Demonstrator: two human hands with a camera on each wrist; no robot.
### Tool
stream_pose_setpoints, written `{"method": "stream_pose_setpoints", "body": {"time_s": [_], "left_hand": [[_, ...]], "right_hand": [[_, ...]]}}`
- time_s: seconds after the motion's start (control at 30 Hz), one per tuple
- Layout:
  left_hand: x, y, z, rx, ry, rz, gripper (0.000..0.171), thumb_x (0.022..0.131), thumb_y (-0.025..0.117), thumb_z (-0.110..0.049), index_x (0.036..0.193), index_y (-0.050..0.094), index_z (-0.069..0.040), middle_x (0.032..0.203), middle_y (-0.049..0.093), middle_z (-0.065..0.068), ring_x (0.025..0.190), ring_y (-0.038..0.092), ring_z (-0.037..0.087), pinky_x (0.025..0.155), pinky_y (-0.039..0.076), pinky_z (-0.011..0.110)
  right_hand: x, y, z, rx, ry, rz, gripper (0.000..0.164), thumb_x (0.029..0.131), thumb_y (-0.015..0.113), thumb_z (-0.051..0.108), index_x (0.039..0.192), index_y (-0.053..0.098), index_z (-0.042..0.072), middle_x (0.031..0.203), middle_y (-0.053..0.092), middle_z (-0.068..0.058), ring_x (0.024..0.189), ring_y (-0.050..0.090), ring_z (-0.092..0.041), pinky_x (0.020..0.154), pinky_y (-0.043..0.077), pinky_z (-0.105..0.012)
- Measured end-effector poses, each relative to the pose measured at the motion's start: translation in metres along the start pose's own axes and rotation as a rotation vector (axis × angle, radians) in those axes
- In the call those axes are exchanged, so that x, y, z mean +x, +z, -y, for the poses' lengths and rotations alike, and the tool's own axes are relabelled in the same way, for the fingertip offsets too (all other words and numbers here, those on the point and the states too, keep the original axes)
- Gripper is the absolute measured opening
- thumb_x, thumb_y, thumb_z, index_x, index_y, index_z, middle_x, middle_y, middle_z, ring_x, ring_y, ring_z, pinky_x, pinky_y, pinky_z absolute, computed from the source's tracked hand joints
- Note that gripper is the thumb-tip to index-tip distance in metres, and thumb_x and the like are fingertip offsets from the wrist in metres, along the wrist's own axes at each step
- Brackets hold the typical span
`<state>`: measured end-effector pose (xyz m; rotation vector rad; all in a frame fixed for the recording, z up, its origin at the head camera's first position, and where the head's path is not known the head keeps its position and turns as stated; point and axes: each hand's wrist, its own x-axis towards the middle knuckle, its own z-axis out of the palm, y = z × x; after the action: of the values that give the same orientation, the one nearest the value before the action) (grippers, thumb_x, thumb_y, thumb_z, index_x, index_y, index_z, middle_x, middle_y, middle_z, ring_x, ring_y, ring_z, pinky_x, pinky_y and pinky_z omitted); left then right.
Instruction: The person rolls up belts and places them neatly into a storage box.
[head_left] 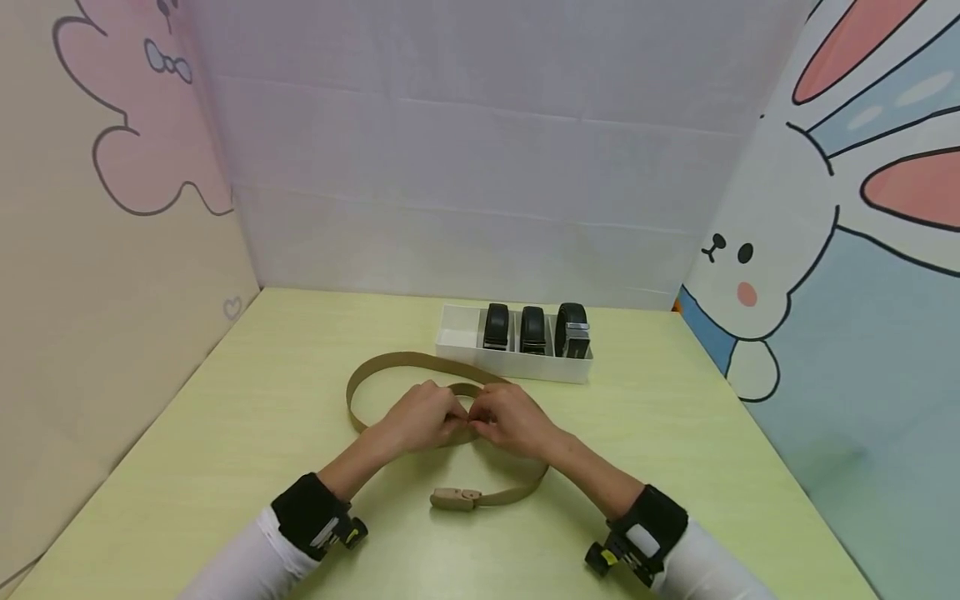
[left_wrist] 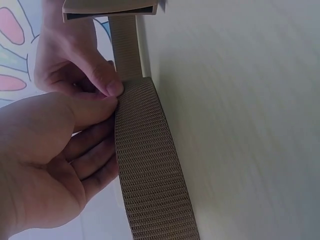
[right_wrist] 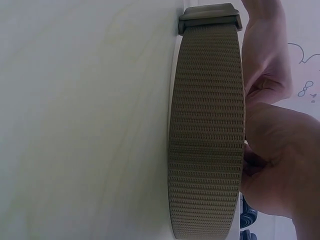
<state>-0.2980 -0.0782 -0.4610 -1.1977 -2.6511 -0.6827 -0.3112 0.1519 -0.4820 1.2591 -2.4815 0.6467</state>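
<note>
A tan webbing belt [head_left: 408, 359] stands on its edge on the table, curved in wide loops with a smaller coil at its middle. My left hand [head_left: 422, 415] and right hand [head_left: 516, 418] meet at that coil, each pinching the strap between thumb and fingers. In the left wrist view, the two thumb tips come close together at the upper edge of the ribbed strap [left_wrist: 150, 155]. Nearer to me lies the belt's tan buckle [head_left: 455, 499], at the end of a loop passing below the right hand. The right wrist view has the strap hiding part of both hands.
Behind the belt stands a white divided tray [head_left: 517, 367]. Black rolled belts [head_left: 533, 329] fill three of its compartments; the rightmost shows a silver buckle [head_left: 577, 337]. White and cartoon-printed panels [head_left: 465, 167] enclose the pale yellow table [head_left: 225, 417] at the back and sides.
</note>
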Motion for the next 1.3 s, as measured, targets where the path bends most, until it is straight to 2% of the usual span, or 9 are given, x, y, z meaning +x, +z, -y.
{"method": "stream_pose_setpoints", "body": {"time_s": [0.13,0.27,0.37,0.47,0.57,0.77,0.93,1.13,1.3], "left_hand": [[-0.006,-0.002,-0.007,0.036,0.005,-0.021,0.014,0.097,0.084,-0.003,0.088,0.088,-0.012,0.068,0.065,-0.008,0.062,0.037,0.000,0.058,0.032,0.017],[-0.015,-0.006,-0.028,0.012,0.090,-0.024,0.012,0.100,0.085,-0.011,0.088,0.085,-0.013,0.076,0.073,-0.006,0.066,0.048,-0.001,0.063,0.043,0.017],[-0.021,-0.005,-0.047,-0.060,0.201,0.084,0.014,0.102,0.085,-0.022,0.090,0.082,-0.016,0.081,0.077,-0.008,0.073,0.057,-0.005,0.071,0.049,0.015],[-0.026,0.000,-0.061,-0.091,0.299,0.217,0.016,0.103,0.083,-0.019,0.088,0.077,-0.017,0.077,0.068,-0.013,0.075,0.050,-0.010,0.074,0.043,0.008],[-0.030,0.004,-0.063,-0.065,0.353,0.260,0.022,0.104,0.079,-0.009,0.083,0.073,-0.016,0.072,0.059,-0.011,0.070,0.041,-0.008,0.071,0.036,0.006],[-0.044,-0.013,-0.037,-0.001,0.297,0.237,0.026,0.099,0.079,0.003,0.081,0.080,-0.017,0.083,0.078,-0.007,0.079,0.061,-0.007,0.080,0.053,0.014],[-0.062,-0.040,-0.004,0.008,0.196,0.211,0.033,0.096,0.075,0.013,0.076,0.079,-0.013,0.077,0.073,-0.005,0.071,0.045,-0.003,0.070,0.045,0.016],[-0.073,-0.062,0.040,0.009,0.094,0.166,0.043,0.092,0.070,0.022,0.068,0.063,-0.013,0.072,0.057,-0.007,0.071,0.033,0.000,0.066,0.035,0.020],[-0.071,-0.070,0.070,0.112,0.000,0.153,0.041,0.089,0.073,0.023,0.073,0.079,-0.014,0.082,0.079,-0.007,0.076,0.066,0.003,0.069,0.054,0.022]], "right_hand": [[0.001,-0.002,0.002,0.003,0.003,0.029,0.005,0.098,0.086,0.009,0.095,0.088,0.013,0.091,0.074,0.000,0.086,0.062,-0.013,0.076,0.053,-0.033],[0.001,-0.005,-0.001,-0.045,-0.029,0.056,0.007,0.098,0.083,0.006,0.095,0.087,0.011,0.091,0.075,0.000,0.088,0.063,-0.016,0.080,0.054,-0.034],[0.003,-0.015,0.006,-0.044,-0.037,0.090,0.007,0.097,0.082,0.003,0.093,0.085,0.008,0.089,0.078,-0.002,0.086,0.065,-0.019,0.081,0.055,-0.036],[0.005,-0.018,0.002,-0.032,-0.054,0.111,0.007,0.100,0.082,0.007,0.094,0.085,0.008,0.089,0.080,-0.002,0.087,0.068,-0.020,0.084,0.055,-0.037],[0.000,-0.016,-0.010,-0.018,-0.075,0.114,0.009,0.103,0.080,0.009,0.096,0.085,0.012,0.090,0.080,0.000,0.087,0.068,-0.016,0.084,0.056,-0.035],[-0.014,-0.024,-0.026,0.018,-0.063,0.154,0.015,0.101,0.078,0.004,0.094,0.081,0.017,0.090,0.075,0.004,0.085,0.064,-0.011,0.077,0.054,-0.029],[-0.018,-0.051,-0.012,0.058,0.019,0.235,0.012,0.099,0.082,0.005,0.091,0.080,0.014,0.090,0.076,0.004,0.087,0.065,-0.009,0.081,0.056,-0.030],[-0.025,-0.061,-0.010,0.112,0.045,0.280,0.012,0.103,0.079,0.005,0.093,0.080,0.012,0.093,0.079,0.001,0.086,0.067,-0.005,0.083,0.060,-0.035],[-0.035,-0.061,-0.008,0.177,0.037,0.269,0.012,0.103,0.079,0.003,0.096,0.081,0.013,0.094,0.079,0.001,0.086,0.067,-0.003,0.083,0.061,-0.037]]}}
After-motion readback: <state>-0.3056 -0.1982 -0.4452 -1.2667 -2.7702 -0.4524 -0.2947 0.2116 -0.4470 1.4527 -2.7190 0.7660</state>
